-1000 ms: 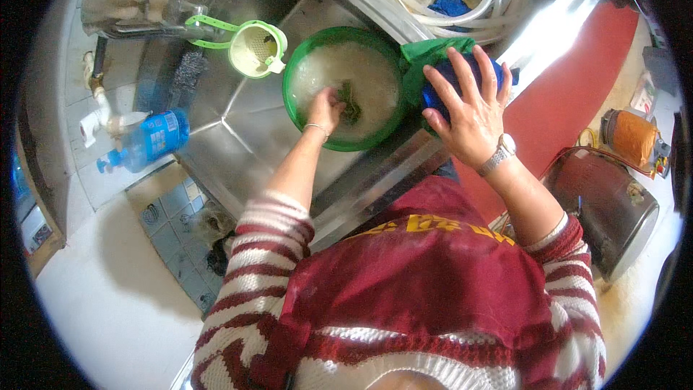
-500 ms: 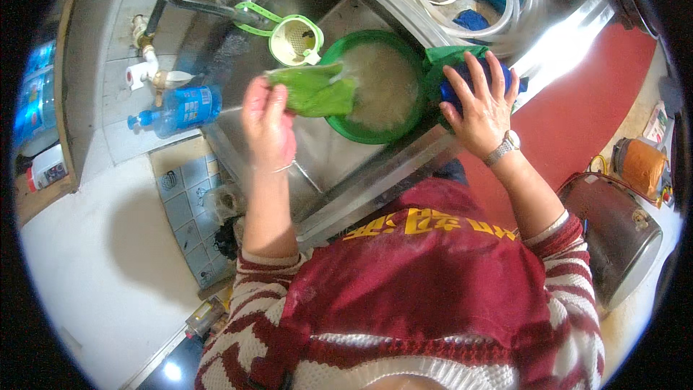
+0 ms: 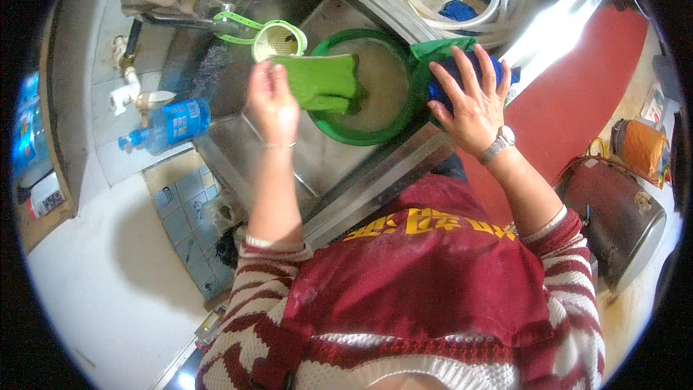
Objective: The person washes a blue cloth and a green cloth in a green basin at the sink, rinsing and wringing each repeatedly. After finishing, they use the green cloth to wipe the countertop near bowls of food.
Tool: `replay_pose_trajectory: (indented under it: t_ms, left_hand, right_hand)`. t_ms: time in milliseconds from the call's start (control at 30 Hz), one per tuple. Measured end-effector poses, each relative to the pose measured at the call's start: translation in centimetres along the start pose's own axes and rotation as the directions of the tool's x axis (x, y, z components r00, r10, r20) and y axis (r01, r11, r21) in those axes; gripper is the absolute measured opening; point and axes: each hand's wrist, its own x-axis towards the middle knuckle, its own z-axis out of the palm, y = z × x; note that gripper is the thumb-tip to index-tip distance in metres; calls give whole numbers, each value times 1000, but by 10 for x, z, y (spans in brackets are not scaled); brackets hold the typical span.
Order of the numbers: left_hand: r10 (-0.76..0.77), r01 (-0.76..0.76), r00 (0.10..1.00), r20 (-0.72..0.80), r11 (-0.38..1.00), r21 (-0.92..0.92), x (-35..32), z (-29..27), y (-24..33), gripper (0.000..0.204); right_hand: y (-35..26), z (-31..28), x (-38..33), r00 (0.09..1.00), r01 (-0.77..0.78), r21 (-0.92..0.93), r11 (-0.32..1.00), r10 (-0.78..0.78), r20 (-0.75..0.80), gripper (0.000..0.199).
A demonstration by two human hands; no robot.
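Note:
Above the left part of a green basin [image 3: 333,128], my left hand [image 3: 274,107] pinches the edge of a bright green cloth [image 3: 321,81]. The cloth spreads out to the right from my fingers, its far end over cloudy water [image 3: 382,83]. My right hand [image 3: 473,105] lies with fingers spread on a bundled dark blue cloth [image 3: 444,88] at the basin's right, by the sink's edge. Dark green cloth [image 3: 431,50] shows beside this bundle, partly under it. A watch is on my right wrist.
The basin stands in a metal sink [image 3: 289,162]. A light green strainer [image 3: 279,40] sits just beyond my left hand. Left of the sink are a blue pump bottle [image 3: 173,126] and a white tap [image 3: 124,94]. Coiled clear hose [image 3: 498,0] lies at the back right.
The green cloth has turned, and its broad side now lies flatter to view. My right hand stays on the blue cloth. The whole view has shifted slightly.

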Motion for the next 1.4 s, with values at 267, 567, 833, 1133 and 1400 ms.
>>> replay_pose_trajectory:
  t_ms: [267,567,833,1133,1400]
  left_hand:
    - [-81,-9,941,328,965,263,-74,154,-133,19]
    - [-352,439,887,299,843,-311,-28,18,-6,9]
    - [-234,402,916,327,539,-741,-19,-115,143,5]
    - [-701,833,536,470,349,-429,-30,-68,41,57]
    - [-304,434,878,371,176,-884,-32,-41,54,27]
  right_hand:
    - [-2,6,2,1000,-16,-50,999,17,24,60]
    - [-34,-46,11,999,33,62,998,-31,-42,64]
    - [-124,5,68,371,-830,240,-504,-178,911,57]
    - [-160,25,101,530,-739,244,-628,-319,786,30]
    - [-156,-25,102,471,-881,334,-336,-550,690,57]
